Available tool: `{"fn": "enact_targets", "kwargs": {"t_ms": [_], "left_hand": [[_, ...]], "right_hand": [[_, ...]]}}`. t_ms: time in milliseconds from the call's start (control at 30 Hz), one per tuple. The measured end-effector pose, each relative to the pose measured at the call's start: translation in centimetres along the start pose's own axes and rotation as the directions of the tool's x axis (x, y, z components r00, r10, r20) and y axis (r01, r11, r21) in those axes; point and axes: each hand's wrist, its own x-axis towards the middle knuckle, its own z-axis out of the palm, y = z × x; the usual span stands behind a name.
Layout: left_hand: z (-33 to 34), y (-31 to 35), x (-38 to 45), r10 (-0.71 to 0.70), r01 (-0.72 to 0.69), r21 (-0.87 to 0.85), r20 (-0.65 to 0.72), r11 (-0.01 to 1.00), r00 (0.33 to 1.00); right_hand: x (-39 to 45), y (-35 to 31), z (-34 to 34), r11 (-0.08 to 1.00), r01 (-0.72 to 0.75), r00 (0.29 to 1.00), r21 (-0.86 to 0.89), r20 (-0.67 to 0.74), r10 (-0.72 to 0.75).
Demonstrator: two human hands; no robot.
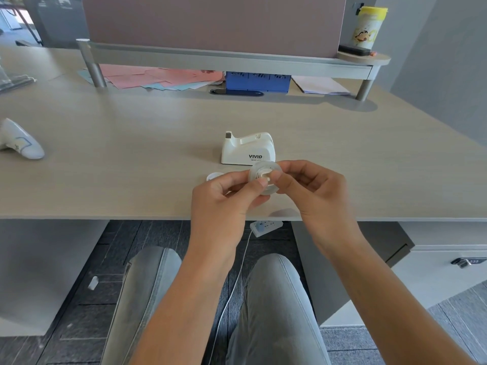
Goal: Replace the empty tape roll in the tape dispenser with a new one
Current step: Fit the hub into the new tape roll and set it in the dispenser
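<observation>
1. Centre frame, just above the near edge of the tabletop: both hands pinch one clear tape roll between them.
2. Left hand: fingers curled, thumb tip pressed on the roll's face at the white core; gripping roll from the left side.
3. Right hand: thumb and forefinger pinch roll from the right, other fingers curled in.
4. Roll is held off the tabletop, face toward camera, white hub piece visible in its centre hole; cannot tell if hub is fully seated.
5. White tape dispenser stands upright on the tabletop just behind the hands, "VIVID" printed on its side, cutter end at left, roll slot looks vacant.
6. Small white round piece lies on the tabletop just left of the left hand, partly hidden; cannot tell what it is.
7. Left edge of frame: white handheld device lying on the tabletop, well apart.
8. Upper frame: raised shelf with pink papers and blue box under it; yellow-lidded cup at upper right.
9. Lower frame: grey-trousered legs, white power strip on floor under tabletop.
</observation>
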Motion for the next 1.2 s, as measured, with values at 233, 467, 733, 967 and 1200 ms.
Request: {"fn": "enact_targets", "kwargs": {"t_ms": [233, 467, 733, 967, 1200], "left_hand": [[-0.2, -0.4, 0.4, -0.012, 0.012, -0.018, -0.006, 1.0, 1.0], [0.0, -0.6, 0.6, -0.019, 0.019, -0.006, -0.011, 1.0, 1.0], [1.2, 0.4, 0.1, -0.054, 0.055, -0.158, 0.01, 0.986, 0.998], [2.4, 1.0, -0.2, -0.022, 0.02, -0.148, -0.013, 0.989, 1.0], [2.9, 1.0, 1.9, 0.101, -0.099, 0.035, -0.082, 0.995, 0.991]], "right_hand": [[0.2, 0.4, 0.2, 1.0, 0.002, 1.0, 0.017, -0.006, -0.002], [0.3, 0.7, 0.1, 1.0, -0.008, 1.0, 0.016, -0.013, 0.008], [0.3, 0.4, -0.3, 0.997, 0.073, 0.989, -0.007, -0.128, -0.074], [0.3, -0.8, -1.3, 0.997, 0.068, 0.997, -0.025, -0.046, -0.069], [2.0, -1.4, -1.5, 1.0, -0.003, 0.999, -0.031, 0.038, 0.004]]}}
